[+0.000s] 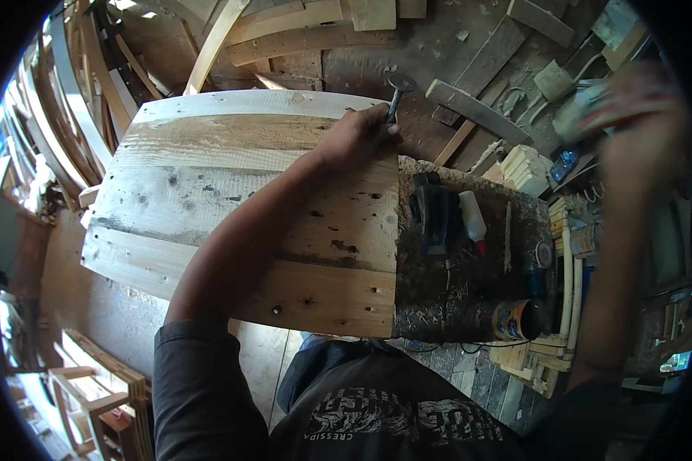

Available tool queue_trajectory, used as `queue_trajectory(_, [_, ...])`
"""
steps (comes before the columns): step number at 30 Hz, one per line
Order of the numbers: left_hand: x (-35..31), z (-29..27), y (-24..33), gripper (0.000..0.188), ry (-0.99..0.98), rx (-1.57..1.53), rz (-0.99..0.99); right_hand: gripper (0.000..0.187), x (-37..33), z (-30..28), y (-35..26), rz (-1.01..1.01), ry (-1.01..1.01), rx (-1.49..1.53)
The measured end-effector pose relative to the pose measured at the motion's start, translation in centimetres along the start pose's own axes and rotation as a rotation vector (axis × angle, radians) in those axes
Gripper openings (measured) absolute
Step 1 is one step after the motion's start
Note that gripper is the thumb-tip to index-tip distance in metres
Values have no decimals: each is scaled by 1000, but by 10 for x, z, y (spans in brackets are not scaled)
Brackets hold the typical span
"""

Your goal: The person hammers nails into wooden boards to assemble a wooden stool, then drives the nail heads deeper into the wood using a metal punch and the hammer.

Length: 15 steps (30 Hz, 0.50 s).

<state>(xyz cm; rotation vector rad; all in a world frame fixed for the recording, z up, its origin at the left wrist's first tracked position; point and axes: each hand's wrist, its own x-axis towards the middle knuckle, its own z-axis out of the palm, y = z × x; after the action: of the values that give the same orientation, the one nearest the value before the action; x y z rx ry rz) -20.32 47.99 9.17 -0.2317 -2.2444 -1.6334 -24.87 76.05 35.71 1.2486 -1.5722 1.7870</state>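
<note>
My left hand [359, 137] is closed round a short metal rod with a wide, round flat head [400, 83], held near the far right edge of a wooden panel. The head points up and away, and the lower end is hidden by the hand. Several planks side by side make up the panel [200, 200], which has dark stains and small holes. Raised at the far right, my right hand [647, 150] is smeared by motion. Its fingers look wrapped round a blurred, pale object with a reddish streak, whose kind I cannot make out.
Right of the panel, a rough bench [415, 311] bears a dark power tool [434, 215], a white bottle with a red tip [473, 219], a thin stick [507, 237] and a tin [513, 319]. Curved wooden strips [34, 115] lean at the left. Offcuts [288, 38] lie beyond the panel.
</note>
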Motion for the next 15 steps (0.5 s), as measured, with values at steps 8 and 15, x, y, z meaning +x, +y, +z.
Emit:
queue_trajectory(8, [5,-1,5,17,-69,-49,-56,26,-82,1,7,801,-614,-377])
queue_trajectory(15, [72,-35,14,20,208,-122,185,22,-98,-21,-2,659,-136,-215])
